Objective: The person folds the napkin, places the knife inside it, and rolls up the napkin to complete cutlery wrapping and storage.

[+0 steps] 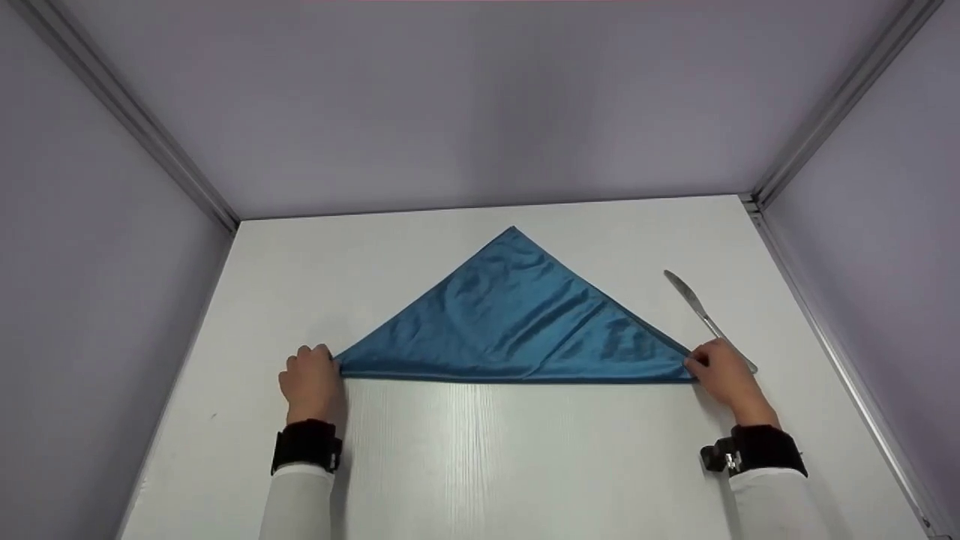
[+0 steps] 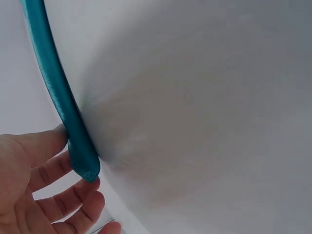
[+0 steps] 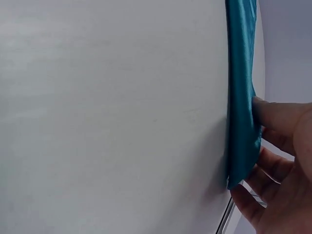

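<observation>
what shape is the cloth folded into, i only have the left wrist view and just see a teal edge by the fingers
Observer: A triangle. In the head view the blue napkin lies flat on the white table, long folded edge toward the person, apex pointing away.
Operator: is the other hand on it too
Observer: Yes. The right hand holds the napkin's right corner, while the left hand is at the left corner.
Operator: anything else on the table
Observer: A table knife lies just beyond the right hand, angled away, beside the napkin's right edge.
</observation>
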